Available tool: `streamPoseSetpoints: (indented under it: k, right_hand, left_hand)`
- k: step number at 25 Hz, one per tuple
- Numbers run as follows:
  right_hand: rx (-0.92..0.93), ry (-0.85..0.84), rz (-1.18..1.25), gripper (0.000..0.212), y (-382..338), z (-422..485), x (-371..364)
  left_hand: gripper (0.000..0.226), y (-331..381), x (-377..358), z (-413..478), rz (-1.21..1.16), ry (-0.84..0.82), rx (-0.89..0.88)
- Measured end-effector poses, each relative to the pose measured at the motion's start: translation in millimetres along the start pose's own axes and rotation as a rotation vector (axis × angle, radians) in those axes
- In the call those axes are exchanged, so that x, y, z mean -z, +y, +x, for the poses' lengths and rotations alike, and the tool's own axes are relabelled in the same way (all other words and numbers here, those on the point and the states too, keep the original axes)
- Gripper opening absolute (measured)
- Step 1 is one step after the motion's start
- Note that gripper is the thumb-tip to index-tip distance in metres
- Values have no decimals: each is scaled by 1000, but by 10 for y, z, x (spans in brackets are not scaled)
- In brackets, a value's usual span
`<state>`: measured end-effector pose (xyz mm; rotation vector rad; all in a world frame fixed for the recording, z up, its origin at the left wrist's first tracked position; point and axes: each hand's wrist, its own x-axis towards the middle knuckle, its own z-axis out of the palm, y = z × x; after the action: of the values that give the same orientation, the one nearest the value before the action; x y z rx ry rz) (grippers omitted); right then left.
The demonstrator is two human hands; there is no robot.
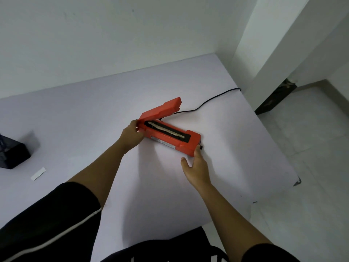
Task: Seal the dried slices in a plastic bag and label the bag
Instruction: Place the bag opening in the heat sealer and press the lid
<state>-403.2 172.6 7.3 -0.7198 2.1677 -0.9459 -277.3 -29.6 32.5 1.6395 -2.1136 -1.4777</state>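
An orange heat sealer lies on the white table, its lid raised and the black sealing strip exposed. My left hand grips the sealer's left end at the hinge. My right hand touches the sealer's right end with its fingertips, thumb spread apart. A small white label strip lies on the table at the left. No bag or dried slices are in view.
A black cord runs from the sealer to the table's back right edge. A black device stands at the left edge. The wall is behind; the table's right edge drops to a tiled floor.
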Motion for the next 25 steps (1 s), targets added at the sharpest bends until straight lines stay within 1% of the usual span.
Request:
streamPoseSetpoints:
  k: [2, 4, 6, 8, 10, 13, 15, 16, 17, 18, 19, 20, 21, 22, 23, 25]
  right_hand:
    - [1, 5, -47, 74, 14, -5, -17]
    - [-5, -7, -86, 75, 6, 1, -9]
    - [-8, -37, -103, 77, -4, 0, 3]
    - [-9, -62, -121, 78, -12, -7, 15]
    - [-4, -74, -131, 79, -14, -11, 22]
    - [-5, -94, -137, 81, -10, -9, 30]
    - [-19, -116, -146, 81, 7, 0, 40]
    - [-18, -101, -169, 81, 7, -3, 32]
    - [-9, -35, -201, 81, 4, -16, 21]
    - [16, 78, -223, 78, -6, -42, 4]
    - [75, 205, -223, 71, -34, -86, -36]
    - [173, 297, -203, 61, -78, -136, -104]
    - [279, 318, -176, 51, -151, -183, -215]
    - [364, 279, -157, 43, -215, -220, -337]
    - [422, 205, -152, 38, -277, -249, -470]
    - [469, 19, -157, 32, -434, -302, -850]
  left_hand:
    - [63, 3, -15, 26, 130, 31, -100]
    - [66, 59, -23, 49, 251, 75, -244]
    - [59, 104, -29, 70, 356, 104, -346]
    - [52, 131, -24, 81, 426, 123, -368]
    - [47, 141, -17, 72, 415, 168, -359]
    - [40, 137, 13, 83, 330, 236, -313]
    - [41, 135, 34, 102, 279, 209, -291]
    - [44, 138, 55, 94, 244, 177, -286]
    - [50, 138, 77, 75, 206, 139, -286]
    - [56, 118, 103, 41, 168, 106, -284]
    - [61, 65, 137, -17, 129, 91, -281]
    - [64, -29, 185, -85, 106, 99, -270]
    - [64, -164, 266, -162, 97, 134, -254]
    - [61, -315, 351, -239, 103, 177, -222]
    - [57, -488, 433, -316, 120, 230, -184]
    - [51, -930, 673, -519, 142, 344, -72]
